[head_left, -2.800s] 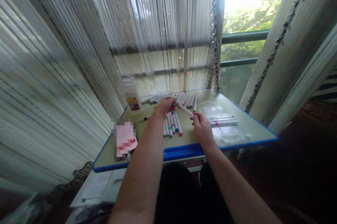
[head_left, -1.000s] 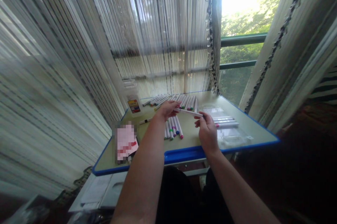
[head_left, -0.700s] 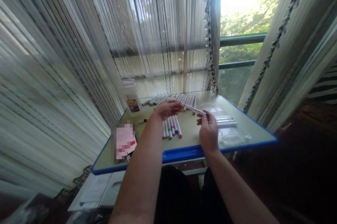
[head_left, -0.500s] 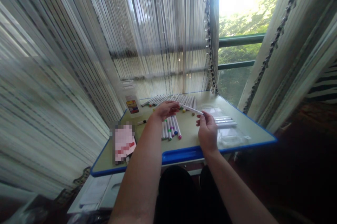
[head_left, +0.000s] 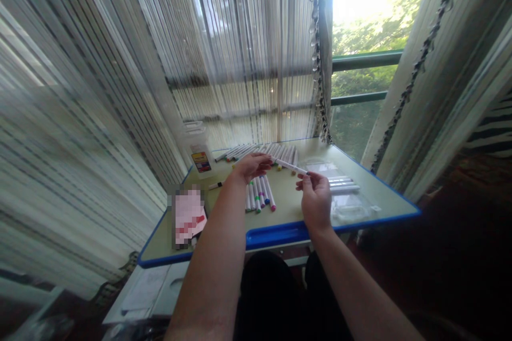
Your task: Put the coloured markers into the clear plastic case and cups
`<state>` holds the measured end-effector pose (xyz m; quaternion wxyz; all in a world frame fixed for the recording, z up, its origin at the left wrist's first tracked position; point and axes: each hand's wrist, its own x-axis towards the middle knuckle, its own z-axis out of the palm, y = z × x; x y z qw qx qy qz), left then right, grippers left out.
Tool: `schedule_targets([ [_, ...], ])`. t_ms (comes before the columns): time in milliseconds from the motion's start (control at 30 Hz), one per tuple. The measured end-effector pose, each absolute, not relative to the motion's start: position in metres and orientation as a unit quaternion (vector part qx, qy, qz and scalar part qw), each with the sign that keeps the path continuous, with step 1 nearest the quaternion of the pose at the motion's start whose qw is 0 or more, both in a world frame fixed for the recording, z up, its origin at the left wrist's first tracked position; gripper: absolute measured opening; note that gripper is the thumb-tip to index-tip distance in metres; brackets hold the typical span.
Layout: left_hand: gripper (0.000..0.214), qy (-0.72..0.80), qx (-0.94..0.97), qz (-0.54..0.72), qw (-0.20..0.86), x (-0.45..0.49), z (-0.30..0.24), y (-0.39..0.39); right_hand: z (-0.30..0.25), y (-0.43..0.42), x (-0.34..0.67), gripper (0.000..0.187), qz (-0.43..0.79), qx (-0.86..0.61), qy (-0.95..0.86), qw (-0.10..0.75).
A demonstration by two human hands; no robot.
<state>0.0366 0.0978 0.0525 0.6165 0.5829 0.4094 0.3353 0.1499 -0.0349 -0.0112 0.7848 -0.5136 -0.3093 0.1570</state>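
Right hand: the right hand (head_left: 315,191) grips the near end of a white marker between thumb and fingers; 2.8 s ago it was farther left, and the pink band then seen on a marker beside it is now out of sight.
Left hand: the left hand (head_left: 253,165) has its fingertips closed round the far end of the same marker, other fingers loosely curled.
White marker: the white marker (head_left: 290,165) spans the gap between the hands above the table, its far end toward 10 o'clock and its near end toward 4; one second ago it lay closer to level, and now it slopes more.
Near markers: a short row of markers (head_left: 261,195) with coloured ends lies at 8 o'clock from the held one.
Far markers: a longer row (head_left: 242,151) fans from 10 to 12 o'clock.
Clear case: a clear case (head_left: 350,208) lies at 4 o'clock, with several white markers (head_left: 344,185) on it.
Box: a clear box with a label (head_left: 200,161) stands at 9 o'clock.
Pink item: a pixelated pink item (head_left: 189,216) lies at 8 o'clock, farther out.
Table: the blue-edged table (head_left: 288,207) carries all these.
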Motion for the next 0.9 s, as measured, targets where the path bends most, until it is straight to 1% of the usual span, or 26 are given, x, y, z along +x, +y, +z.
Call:
schedule_targets([
  [300,0.012,0.397,0.59,0.337,0.617,0.038,0.053,0.098,-0.011,-0.034,0.149,0.021,0.149,-0.496,-0.304,0.8],
  [533,0.011,0.397,0.589,0.344,0.614,0.039,0.055,0.098,-0.01,-0.037,0.148,0.022,0.14,-0.5,-0.31,0.796],
  [900,0.014,0.329,0.622,0.322,0.634,0.041,0.057,0.093,-0.004,-0.062,0.145,0.022,0.084,-0.531,-0.357,0.764],
])
